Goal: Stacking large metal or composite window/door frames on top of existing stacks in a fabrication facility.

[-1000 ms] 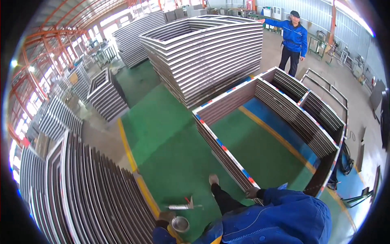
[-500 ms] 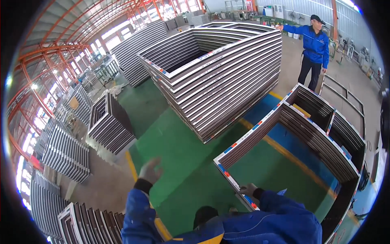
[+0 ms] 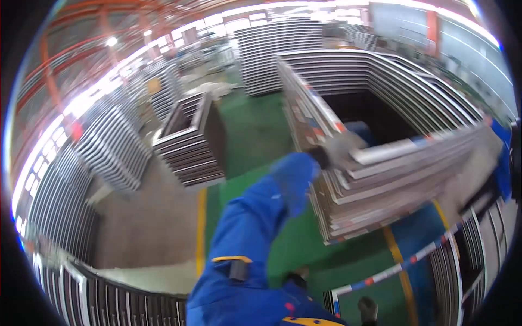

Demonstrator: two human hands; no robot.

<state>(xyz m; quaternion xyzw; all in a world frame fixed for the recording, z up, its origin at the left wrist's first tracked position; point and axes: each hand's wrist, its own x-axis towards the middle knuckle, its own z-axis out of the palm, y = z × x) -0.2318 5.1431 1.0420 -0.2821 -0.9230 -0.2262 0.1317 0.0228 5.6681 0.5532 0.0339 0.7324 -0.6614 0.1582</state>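
My left hand [image 3: 343,151], in a grey glove, reaches out to the near corner of a tall stack of rectangular metal frames [image 3: 429,145]. It is at the top frame's corner, but motion smears its fingers, so their grip cannot be made out. Low in the picture my gloved right hand [image 3: 368,309] is curled closed; whatever might be in it is hidden. It appears above the opening of a lower stack of frames [image 3: 375,279], whose white top edge carries red and blue marks.
At the right edge a person in a blue jacket [image 3: 503,157] stands by the tall stack's far corner. More frame stacks stand on the left, one dark brown [image 3: 198,149], others silver [image 3: 114,146]. Another row [image 3: 125,299] lies at lower left. Yellow lines [image 3: 202,228] cross the green floor.
My view has turned left and come nearer the tall stack. My left hand has moved from above the floor to the stack's corner. My right hand now shows lower, by the lower stack.
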